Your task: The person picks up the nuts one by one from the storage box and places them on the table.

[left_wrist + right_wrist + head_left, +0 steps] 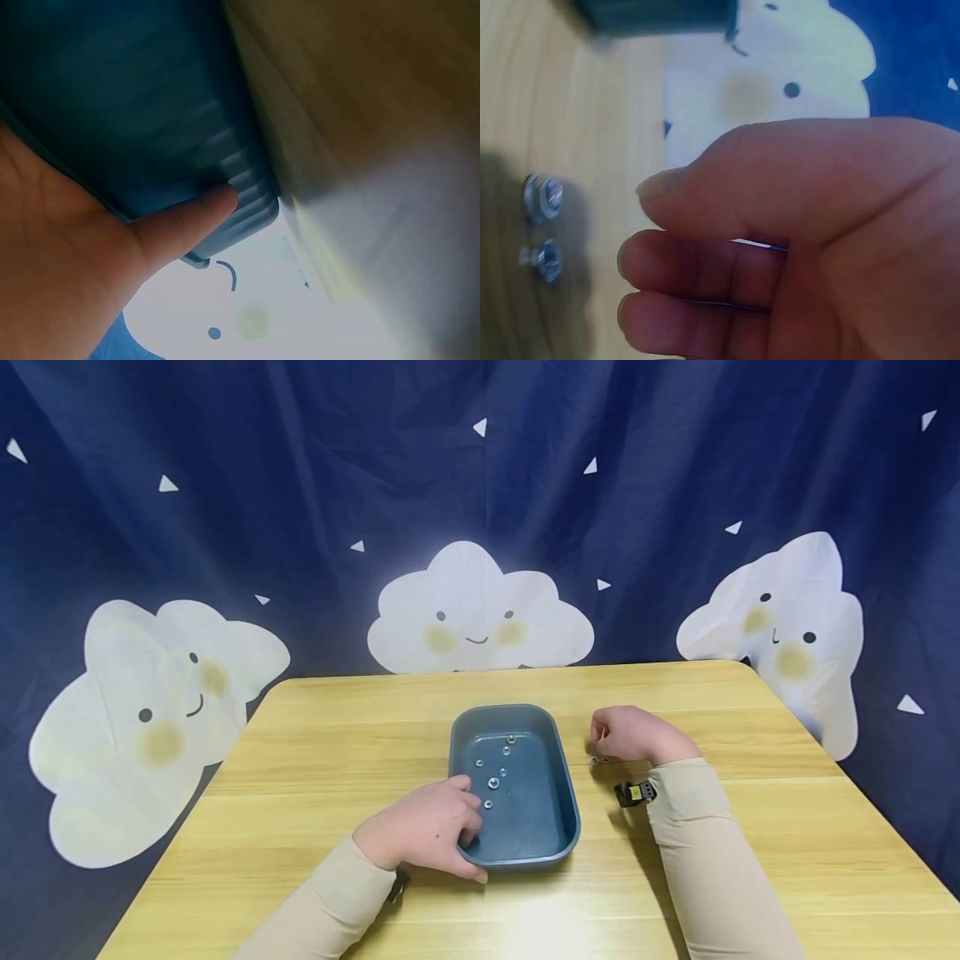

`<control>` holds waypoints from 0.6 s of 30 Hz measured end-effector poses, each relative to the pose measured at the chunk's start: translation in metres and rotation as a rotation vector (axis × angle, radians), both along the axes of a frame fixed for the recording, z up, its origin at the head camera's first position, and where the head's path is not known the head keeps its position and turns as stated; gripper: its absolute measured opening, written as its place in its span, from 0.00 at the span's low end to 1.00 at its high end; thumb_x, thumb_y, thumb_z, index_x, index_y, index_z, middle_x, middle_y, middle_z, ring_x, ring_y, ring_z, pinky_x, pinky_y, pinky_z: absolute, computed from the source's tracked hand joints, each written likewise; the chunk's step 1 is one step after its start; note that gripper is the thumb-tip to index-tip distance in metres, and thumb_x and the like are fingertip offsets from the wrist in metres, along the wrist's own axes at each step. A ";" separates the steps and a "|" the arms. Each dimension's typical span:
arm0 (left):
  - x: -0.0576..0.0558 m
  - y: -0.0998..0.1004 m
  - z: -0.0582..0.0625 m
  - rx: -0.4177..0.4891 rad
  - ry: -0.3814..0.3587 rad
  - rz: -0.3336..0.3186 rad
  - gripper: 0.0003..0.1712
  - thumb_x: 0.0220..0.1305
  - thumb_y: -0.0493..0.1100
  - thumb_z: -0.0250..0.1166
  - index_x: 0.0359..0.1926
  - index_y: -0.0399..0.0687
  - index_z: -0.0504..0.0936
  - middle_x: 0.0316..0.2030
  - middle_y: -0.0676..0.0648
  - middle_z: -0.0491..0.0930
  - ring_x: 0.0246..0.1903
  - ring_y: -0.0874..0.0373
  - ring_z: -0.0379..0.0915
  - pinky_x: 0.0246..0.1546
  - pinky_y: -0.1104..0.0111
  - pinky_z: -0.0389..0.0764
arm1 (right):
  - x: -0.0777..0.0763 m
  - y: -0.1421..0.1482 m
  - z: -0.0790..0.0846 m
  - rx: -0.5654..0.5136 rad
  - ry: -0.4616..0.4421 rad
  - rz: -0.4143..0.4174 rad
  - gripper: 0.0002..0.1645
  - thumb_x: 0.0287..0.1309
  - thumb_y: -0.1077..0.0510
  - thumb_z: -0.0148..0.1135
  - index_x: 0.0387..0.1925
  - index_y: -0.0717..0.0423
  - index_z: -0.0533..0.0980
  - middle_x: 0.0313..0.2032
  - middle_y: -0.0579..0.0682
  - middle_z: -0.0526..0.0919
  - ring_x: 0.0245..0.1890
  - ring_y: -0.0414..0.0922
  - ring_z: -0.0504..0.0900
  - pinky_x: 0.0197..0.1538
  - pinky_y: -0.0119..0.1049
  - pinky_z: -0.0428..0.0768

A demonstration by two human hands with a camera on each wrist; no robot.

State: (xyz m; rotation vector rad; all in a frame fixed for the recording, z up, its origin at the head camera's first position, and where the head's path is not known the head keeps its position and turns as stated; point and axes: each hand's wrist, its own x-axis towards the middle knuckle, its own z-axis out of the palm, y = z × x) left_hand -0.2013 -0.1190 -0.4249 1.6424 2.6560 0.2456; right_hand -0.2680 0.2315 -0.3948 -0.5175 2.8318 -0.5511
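Observation:
A dark teal plastic bin (566, 793) stands on the table, with several small silver nuts (493, 783) scattered over its floor. My left hand (431, 827) grips its near left corner, fingers over the rim and the thumb (187, 225) against the ribbed outer wall. To the right of the bin, my right hand (637, 733) hovers over the table with loosely bent fingers pointing down. Nothing shows between its thumb and fingers in the right wrist view. Just below those fingertips lie a shiny metal nut (542, 198) and a smaller metal piece with a short stem (546, 260).
The light wood table (337, 735) ends at a far edge before a dark blue curtain (315, 460) printed with smiling clouds (480, 610). A small black device (634, 793) with a yellow label is strapped at the right wrist.

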 end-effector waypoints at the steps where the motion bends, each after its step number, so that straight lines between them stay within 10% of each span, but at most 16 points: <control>1: 0.000 0.000 0.000 0.000 0.000 -0.001 0.31 0.43 0.72 0.75 0.12 0.62 0.66 0.20 0.65 0.62 0.29 0.62 0.53 0.31 0.73 0.59 | 0.001 -0.001 0.002 -0.001 0.005 -0.002 0.01 0.56 0.61 0.61 0.32 0.52 0.77 0.31 0.46 0.79 0.34 0.47 0.76 0.41 0.45 0.73; 18: -0.001 0.000 0.000 0.006 -0.004 -0.005 0.31 0.43 0.71 0.75 0.13 0.63 0.67 0.20 0.66 0.61 0.29 0.62 0.54 0.31 0.73 0.59 | 0.020 -0.042 0.032 -0.043 0.164 0.027 0.05 0.59 0.57 0.61 0.38 0.50 0.78 0.24 0.43 0.76 0.23 0.42 0.73 0.36 0.43 0.73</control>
